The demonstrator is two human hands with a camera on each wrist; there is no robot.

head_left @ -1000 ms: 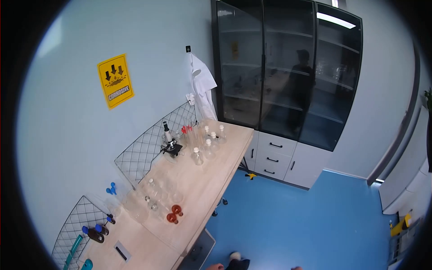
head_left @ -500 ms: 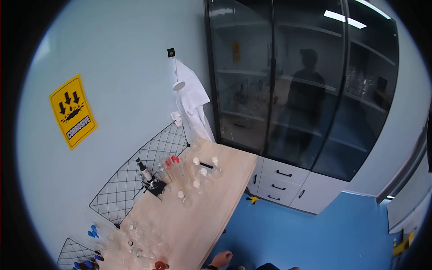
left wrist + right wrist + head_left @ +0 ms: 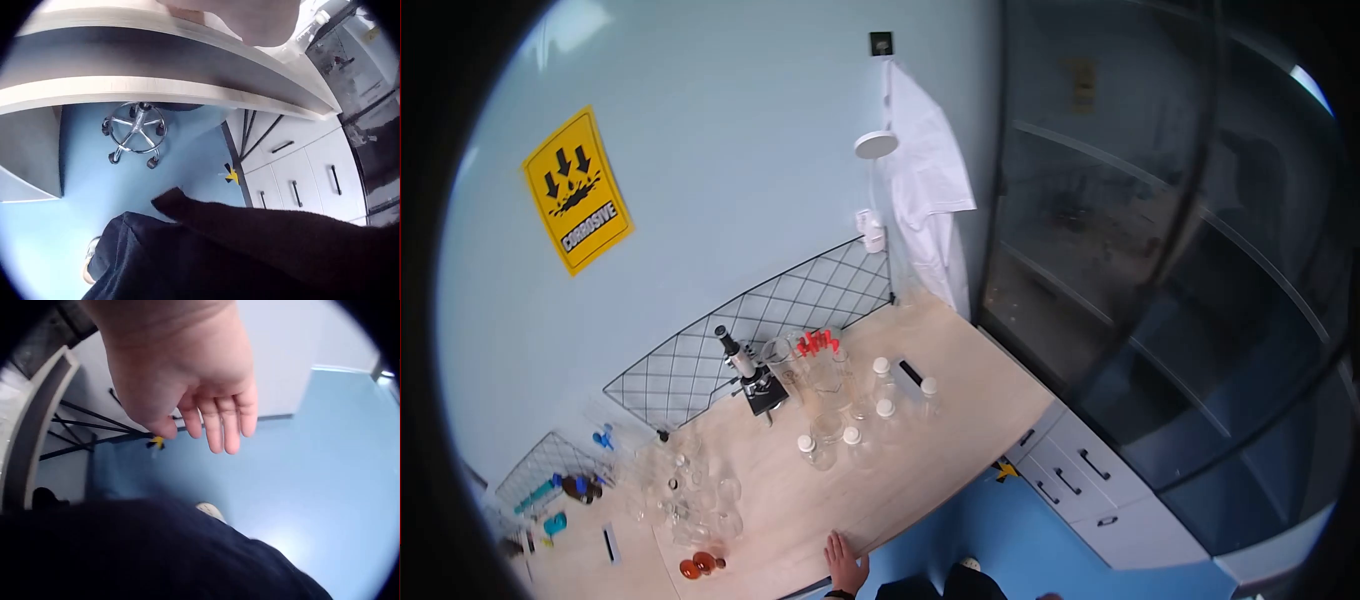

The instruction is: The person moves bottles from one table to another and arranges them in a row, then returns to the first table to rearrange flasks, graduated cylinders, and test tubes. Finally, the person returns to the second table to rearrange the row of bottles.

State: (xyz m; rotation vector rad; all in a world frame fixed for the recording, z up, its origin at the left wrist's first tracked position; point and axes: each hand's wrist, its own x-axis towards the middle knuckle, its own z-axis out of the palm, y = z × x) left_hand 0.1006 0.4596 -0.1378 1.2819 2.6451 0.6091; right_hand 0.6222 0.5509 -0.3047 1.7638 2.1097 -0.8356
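At the near edge of the wooden bench (image 3: 880,480) we see the left hand (image 3: 843,562) lying flat, palm down, its fingers straight and spread a little on the bare wood, and it grips nothing. The left wrist view shows that hand only from behind, over the lip of the bench, with the five-legged base of a stool (image 3: 134,134) on the blue floor beneath. The right hand (image 3: 187,381) hangs apart from the bench over the blue floor (image 3: 312,456), its fingers loose and slightly bent, and it too has hold of nothing. The bench runs from near left to far right in front of us, so the left hand touches it while the right hand stays off to the right of it. Just left of the left hand, near but not touching, lie two round orange flasks (image 3: 700,566). Farther left and beyond stands a cluster of clear glassware (image 3: 690,490). Well apart from the hand, toward the far wall, we find a microscope (image 3: 752,378), white-capped bottles (image 3: 850,440) and a wire grid panel (image 3: 780,320). A yellow sign (image 3: 578,190) and a white lab coat (image 3: 925,190) hang on the wall, and a glass-door cabinet (image 3: 1180,300) rises at the right.
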